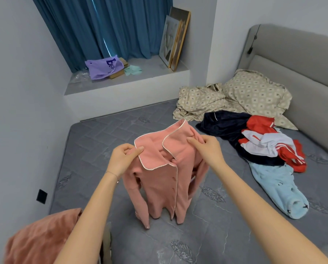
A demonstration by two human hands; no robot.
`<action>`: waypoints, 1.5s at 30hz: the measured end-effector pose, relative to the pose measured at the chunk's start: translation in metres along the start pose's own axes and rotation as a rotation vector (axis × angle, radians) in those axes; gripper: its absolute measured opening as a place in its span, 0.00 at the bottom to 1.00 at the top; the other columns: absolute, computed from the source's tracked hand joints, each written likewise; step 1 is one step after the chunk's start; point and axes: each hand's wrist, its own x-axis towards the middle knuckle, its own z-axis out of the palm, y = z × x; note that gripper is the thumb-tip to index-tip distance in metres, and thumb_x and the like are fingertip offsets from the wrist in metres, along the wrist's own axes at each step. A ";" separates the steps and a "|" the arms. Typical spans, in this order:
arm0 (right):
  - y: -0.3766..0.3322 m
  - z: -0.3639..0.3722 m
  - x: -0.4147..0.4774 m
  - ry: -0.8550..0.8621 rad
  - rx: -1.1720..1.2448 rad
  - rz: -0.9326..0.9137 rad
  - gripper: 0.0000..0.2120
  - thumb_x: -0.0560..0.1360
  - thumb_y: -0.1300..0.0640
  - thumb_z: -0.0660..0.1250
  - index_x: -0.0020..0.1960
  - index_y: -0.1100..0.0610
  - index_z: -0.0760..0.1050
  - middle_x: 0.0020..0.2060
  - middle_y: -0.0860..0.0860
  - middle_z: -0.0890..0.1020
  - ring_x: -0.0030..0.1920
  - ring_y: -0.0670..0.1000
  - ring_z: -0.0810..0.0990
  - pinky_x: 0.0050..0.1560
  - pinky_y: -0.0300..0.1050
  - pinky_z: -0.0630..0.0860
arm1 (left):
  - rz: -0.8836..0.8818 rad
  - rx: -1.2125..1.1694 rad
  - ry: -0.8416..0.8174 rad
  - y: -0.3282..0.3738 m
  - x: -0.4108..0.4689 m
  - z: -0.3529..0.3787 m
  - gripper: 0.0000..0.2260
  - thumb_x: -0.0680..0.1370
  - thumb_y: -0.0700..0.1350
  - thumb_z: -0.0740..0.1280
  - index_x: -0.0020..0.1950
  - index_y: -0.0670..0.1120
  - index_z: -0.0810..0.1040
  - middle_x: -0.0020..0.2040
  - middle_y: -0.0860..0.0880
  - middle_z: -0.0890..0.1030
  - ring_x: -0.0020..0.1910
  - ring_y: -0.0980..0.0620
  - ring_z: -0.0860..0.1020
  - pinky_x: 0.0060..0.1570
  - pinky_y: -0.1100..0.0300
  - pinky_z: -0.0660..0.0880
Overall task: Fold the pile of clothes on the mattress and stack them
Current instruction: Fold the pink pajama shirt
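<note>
Best bet here, I reckon: keep both shoulders level so the pink pajama top [159, 178] hangs straight, then lay it flat on the mattress [94, 141] before folding the sleeves in. Left of the top, the left hand [121, 161] pinches the shoulder by the collar, thumb against curled fingers. The top dangles upright, and I can't tell if the cuffs touch the mattress. Right of the top, the right hand [208, 149] pinches the other shoulder the same way. Further right of the top sits the unfolded pile [264, 143].
</note>
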 end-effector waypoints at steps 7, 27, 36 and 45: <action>-0.018 -0.055 -0.023 -0.001 0.111 -0.061 0.09 0.77 0.53 0.68 0.38 0.54 0.77 0.34 0.45 0.78 0.32 0.36 0.73 0.35 0.28 0.67 | 0.195 -0.196 0.051 0.043 -0.050 0.019 0.09 0.77 0.46 0.70 0.39 0.44 0.75 0.35 0.51 0.73 0.34 0.56 0.68 0.34 0.64 0.66; 0.036 -0.169 -0.088 -0.415 -0.449 0.332 0.17 0.71 0.51 0.69 0.31 0.56 0.67 0.26 0.50 0.71 0.26 0.49 0.71 0.26 0.38 0.67 | 0.247 -0.098 0.083 0.093 -0.179 0.139 0.07 0.76 0.42 0.70 0.45 0.38 0.78 0.39 0.52 0.78 0.38 0.60 0.75 0.41 0.70 0.72; 0.044 -0.184 -0.082 -0.318 0.492 0.568 0.10 0.80 0.54 0.65 0.48 0.61 0.78 0.38 0.55 0.81 0.38 0.50 0.80 0.31 0.40 0.79 | 0.154 -0.164 0.123 0.072 -0.176 0.134 0.11 0.77 0.47 0.68 0.44 0.39 0.77 0.38 0.50 0.74 0.36 0.58 0.70 0.38 0.66 0.68; 0.058 -0.192 -0.070 -0.385 -0.008 0.497 0.09 0.78 0.69 0.61 0.39 0.63 0.72 0.35 0.59 0.77 0.24 0.47 0.77 0.27 0.35 0.76 | 0.124 -0.309 0.082 0.065 -0.168 0.123 0.08 0.79 0.47 0.65 0.46 0.44 0.80 0.42 0.52 0.80 0.42 0.56 0.76 0.45 0.62 0.72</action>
